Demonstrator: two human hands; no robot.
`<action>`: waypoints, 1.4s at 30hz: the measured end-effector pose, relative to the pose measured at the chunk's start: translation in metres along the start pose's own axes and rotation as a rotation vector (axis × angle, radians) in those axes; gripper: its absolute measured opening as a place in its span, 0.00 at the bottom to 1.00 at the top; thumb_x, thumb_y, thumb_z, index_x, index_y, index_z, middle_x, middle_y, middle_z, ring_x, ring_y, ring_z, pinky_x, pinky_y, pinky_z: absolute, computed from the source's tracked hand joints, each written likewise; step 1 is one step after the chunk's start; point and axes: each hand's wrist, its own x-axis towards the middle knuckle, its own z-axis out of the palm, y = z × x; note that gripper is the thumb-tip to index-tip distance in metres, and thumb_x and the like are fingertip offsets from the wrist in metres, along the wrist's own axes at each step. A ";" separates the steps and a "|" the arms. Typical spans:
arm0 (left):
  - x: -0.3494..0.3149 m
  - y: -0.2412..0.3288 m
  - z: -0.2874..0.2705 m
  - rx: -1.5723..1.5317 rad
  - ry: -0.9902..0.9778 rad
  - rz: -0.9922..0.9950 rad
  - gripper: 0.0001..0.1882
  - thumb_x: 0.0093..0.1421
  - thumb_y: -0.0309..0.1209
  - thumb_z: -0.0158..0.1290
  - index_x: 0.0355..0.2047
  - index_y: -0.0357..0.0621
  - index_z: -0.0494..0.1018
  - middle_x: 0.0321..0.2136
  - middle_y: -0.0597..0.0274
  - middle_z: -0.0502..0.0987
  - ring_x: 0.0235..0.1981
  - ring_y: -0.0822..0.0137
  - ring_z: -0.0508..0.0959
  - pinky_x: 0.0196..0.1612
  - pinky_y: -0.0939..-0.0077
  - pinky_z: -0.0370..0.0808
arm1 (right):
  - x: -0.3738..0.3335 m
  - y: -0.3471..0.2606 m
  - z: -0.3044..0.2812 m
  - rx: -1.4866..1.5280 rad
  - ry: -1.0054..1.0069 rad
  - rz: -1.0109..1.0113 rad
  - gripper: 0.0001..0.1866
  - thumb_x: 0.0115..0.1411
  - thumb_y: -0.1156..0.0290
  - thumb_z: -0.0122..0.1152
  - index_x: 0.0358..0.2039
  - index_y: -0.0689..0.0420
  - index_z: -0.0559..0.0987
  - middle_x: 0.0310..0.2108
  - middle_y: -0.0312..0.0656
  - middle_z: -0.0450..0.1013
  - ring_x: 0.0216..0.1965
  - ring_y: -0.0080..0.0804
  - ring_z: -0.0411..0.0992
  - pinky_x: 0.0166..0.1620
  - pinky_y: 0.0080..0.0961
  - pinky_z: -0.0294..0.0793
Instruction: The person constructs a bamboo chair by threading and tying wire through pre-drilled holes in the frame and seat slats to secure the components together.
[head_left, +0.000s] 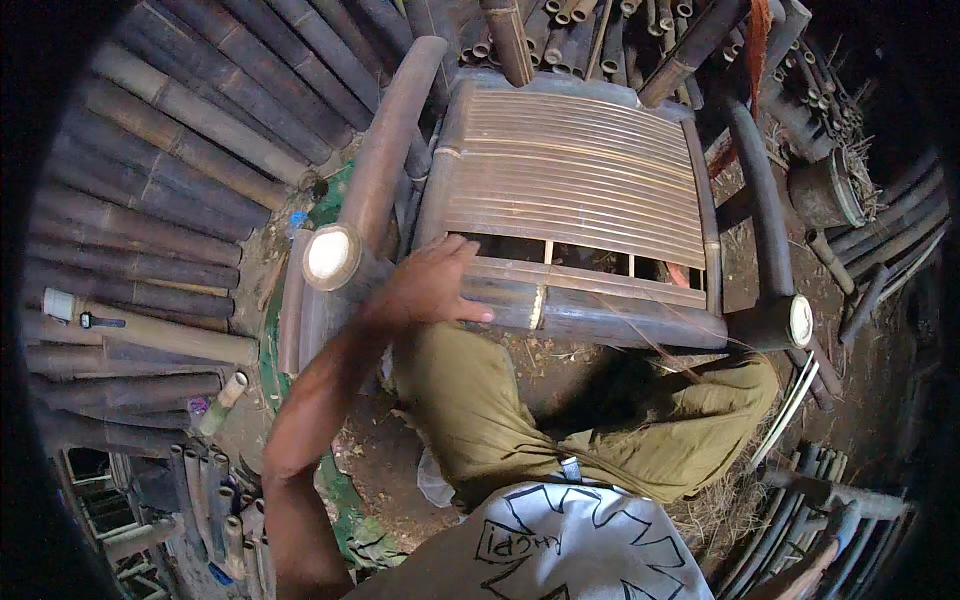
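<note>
In front of me stands a dark bamboo chair frame (630,318), its seat covered with narrow bamboo slats (580,165). Toward the front of the seat a gap shows between the slats and a front strip (590,277); light crosspieces (548,252) span it. My left hand (430,285) lies over the seat's front left corner, thumb and fingers apart, palm down on the frame. At the lower right, part of my right hand (815,572) shows beside a T-shaped piece of bamboo or wood (840,492); its fingers are too unclear to tell their hold.
Thick bamboo poles (170,165) lie side by side at the left. One light pole carries a dark-strapped watch-like object (100,321). Cut bamboo tubes (575,45) are stacked behind the chair. Thinner poles (785,525) lie at the lower right, near pale strips (785,415).
</note>
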 end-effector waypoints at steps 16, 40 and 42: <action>-0.001 -0.047 0.036 0.362 -0.100 0.198 0.63 0.41 0.64 0.62 0.65 0.27 0.56 0.57 0.38 0.69 0.62 0.44 0.67 0.71 0.50 0.52 | -0.241 -0.299 0.550 0.093 -1.251 -0.070 0.40 0.59 0.43 0.64 0.59 0.66 0.70 0.50 0.50 0.76 0.51 0.44 0.74 0.57 0.38 0.72; 0.004 -0.026 0.038 0.224 -0.015 0.209 0.56 0.41 0.45 0.71 0.70 0.62 0.57 0.48 0.57 0.68 0.50 0.56 0.69 0.57 0.60 0.64 | -0.159 -0.396 0.580 -0.849 -1.218 -1.546 0.11 0.60 0.70 0.53 0.32 0.59 0.82 0.28 0.50 0.78 0.33 0.46 0.78 0.33 0.37 0.77; 0.002 -0.027 0.040 0.170 -0.019 0.194 0.55 0.39 0.44 0.71 0.70 0.62 0.60 0.49 0.54 0.69 0.51 0.53 0.69 0.59 0.58 0.64 | -0.194 -0.411 0.584 -0.715 -1.490 -0.807 0.13 0.64 0.66 0.52 0.38 0.59 0.82 0.32 0.48 0.78 0.37 0.41 0.77 0.36 0.33 0.76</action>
